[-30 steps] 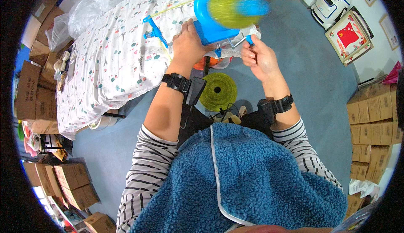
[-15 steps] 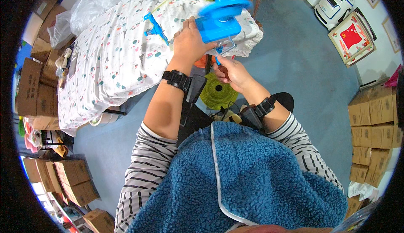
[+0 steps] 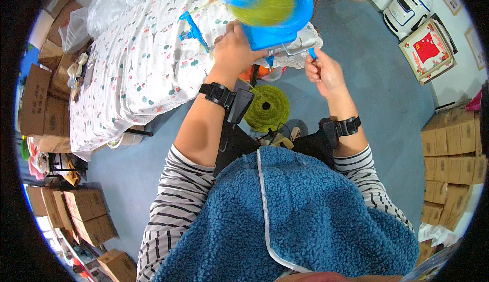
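A blue yarn winder (image 3: 267,38) sits at the right end of the cloth-covered table. Its yellow-green yarn ball (image 3: 265,2) is blurred by motion above a round blue plate. My left hand (image 3: 232,47) is closed around the near left side of the winder's body, thumb stretched to the right. Off to the right, my right hand (image 3: 326,73) pinches the blue knob (image 3: 312,53) of the bent metal crank (image 3: 294,51). A blue yarn guide arm (image 3: 194,31) reaches out left of my left hand. Below the winder, a blue clamp screw (image 3: 270,61) shows.
A large yellow-green yarn spool (image 3: 266,108) stands on the floor below the table edge. A patterned white tablecloth (image 3: 147,73) hangs over the near side. Cardboard boxes are stacked at left (image 3: 86,205) and right (image 3: 448,149). A white machine (image 3: 407,9) stands far right.
My right hand has swung the crank knob to the right and slightly away from me. The yarn ball has turned and tipped toward me. My left hand stays on the winder.
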`<state>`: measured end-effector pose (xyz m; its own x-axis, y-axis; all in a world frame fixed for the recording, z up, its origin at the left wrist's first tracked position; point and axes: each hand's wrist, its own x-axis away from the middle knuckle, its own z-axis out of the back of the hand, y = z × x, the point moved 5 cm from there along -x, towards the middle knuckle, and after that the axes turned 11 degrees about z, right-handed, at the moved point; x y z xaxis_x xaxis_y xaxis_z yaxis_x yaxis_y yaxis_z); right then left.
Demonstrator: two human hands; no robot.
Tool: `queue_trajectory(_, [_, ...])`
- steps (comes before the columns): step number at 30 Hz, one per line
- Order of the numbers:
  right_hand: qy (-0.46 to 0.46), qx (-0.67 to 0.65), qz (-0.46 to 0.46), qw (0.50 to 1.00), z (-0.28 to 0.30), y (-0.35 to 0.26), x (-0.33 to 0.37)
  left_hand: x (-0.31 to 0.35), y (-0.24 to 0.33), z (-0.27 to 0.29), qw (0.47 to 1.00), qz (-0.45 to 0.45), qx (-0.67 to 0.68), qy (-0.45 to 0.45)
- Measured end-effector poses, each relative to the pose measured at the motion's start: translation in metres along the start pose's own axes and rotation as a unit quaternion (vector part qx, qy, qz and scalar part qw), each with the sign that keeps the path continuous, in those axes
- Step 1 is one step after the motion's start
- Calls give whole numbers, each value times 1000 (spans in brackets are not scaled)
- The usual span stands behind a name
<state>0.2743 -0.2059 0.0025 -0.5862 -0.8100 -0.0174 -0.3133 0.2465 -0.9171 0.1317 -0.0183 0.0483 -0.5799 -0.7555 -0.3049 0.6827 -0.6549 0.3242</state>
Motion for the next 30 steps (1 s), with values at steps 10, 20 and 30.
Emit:
queue_trajectory(10, [-81,134,45,987,-79,8,8,2,0,0,1000,1,25,-2])
queue_trajectory(20, [-87,229,-43,969,-38,85,5,0,-2,-3,999,-25,13,38])
queue_trajectory(30, [14,124,-19,992,12,5,-1,0,1,1,1000,-4,-15,13])
